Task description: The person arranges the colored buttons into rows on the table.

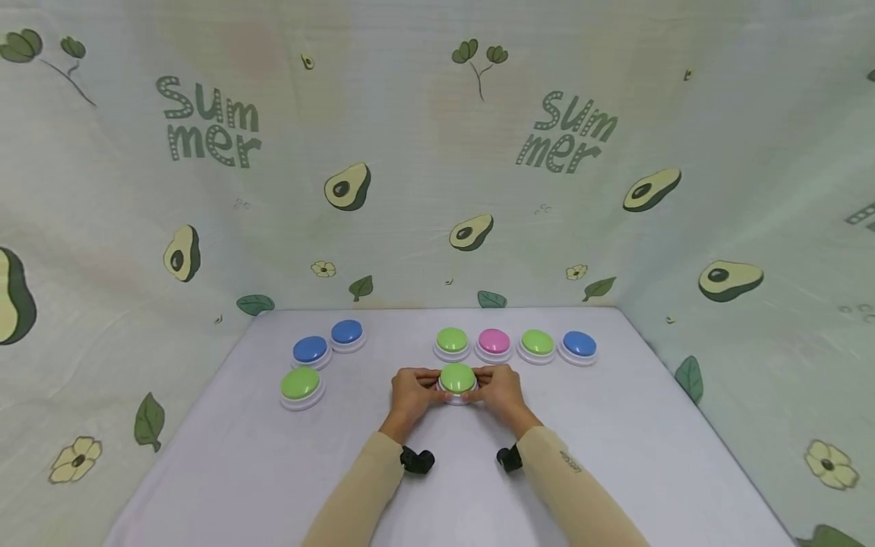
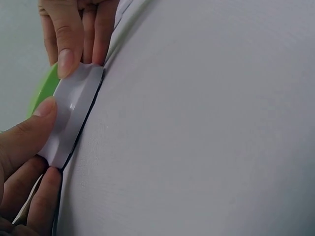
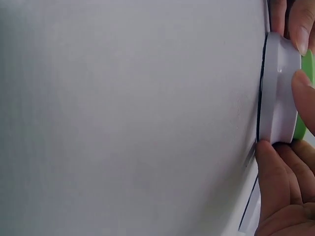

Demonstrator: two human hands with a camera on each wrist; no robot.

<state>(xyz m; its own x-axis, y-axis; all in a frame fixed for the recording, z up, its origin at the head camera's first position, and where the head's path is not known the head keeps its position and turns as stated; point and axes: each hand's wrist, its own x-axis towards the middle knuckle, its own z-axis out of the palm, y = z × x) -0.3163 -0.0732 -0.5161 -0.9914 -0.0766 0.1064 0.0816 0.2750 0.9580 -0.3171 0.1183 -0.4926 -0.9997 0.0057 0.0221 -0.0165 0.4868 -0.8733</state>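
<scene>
Between the two hands sits a round push button [image 1: 457,377] with a green dome and a white base. The left hand [image 1: 413,393] grips its left side and the right hand [image 1: 500,391] grips its right side, thumbs on the near side and fingers round the edge. In the left wrist view the white base [image 2: 76,110] stands close over the table, the thumbs on its side wall. The right wrist view shows the same base [image 3: 279,93] held between thumb and fingers. Just behind it stands another green push button [image 1: 452,340].
Right of that one, a pink button [image 1: 494,341], a green button [image 1: 537,342] and a blue button [image 1: 579,344] continue the row. At the left are two blue buttons, one farther back [image 1: 346,331] and one nearer [image 1: 311,349], and a green button [image 1: 299,384]. A printed cloth [image 1: 410,114] hangs behind the white table [image 1: 239,471].
</scene>
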